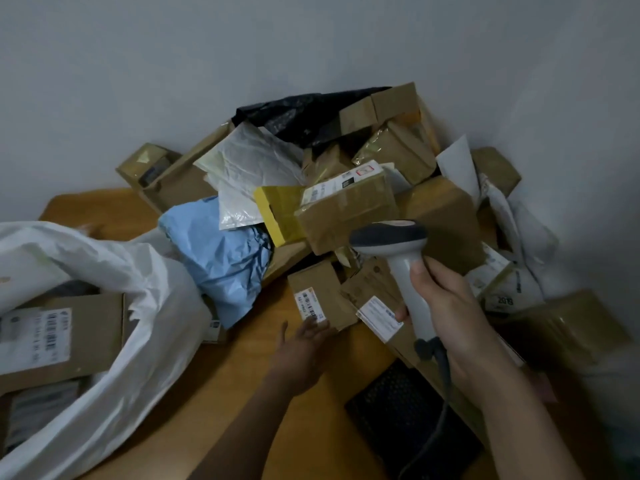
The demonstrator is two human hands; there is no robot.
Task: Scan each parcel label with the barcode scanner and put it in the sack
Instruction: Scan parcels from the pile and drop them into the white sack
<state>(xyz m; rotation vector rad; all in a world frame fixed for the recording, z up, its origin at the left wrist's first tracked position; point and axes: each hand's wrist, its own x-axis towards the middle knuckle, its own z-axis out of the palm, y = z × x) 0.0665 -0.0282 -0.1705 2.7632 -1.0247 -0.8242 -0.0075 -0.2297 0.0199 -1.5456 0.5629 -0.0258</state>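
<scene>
Nearest the camera, the right hand (450,306) has its grip closed round the pale grey handle of the barcode scanner (403,268), thumb up along the front of the shaft. The scanner's dark head points toward the heap of parcels, and its dark cable hangs from the base of the handle down past the wrist.

To its left the left hand (304,344) stretches forward over the wooden desk (214,386), its grip open, fingers straight, the fingertips at the lower edge of a small cardboard box (320,289). That box sits at the front of the heap and carries a white barcode label (311,305) on the face toward the camera.

Behind it the heap fills the corner against the grey wall: a taped brown box (346,213) with labels on top, a yellow parcel (277,213), a crumpled blue bag (225,258), a white mailer (249,168) and a black plastic bag (294,116).

At the left edge the white sack (138,306) lies open on the desk. A labelled cardboard parcel (86,334) rests inside its mouth.
</scene>
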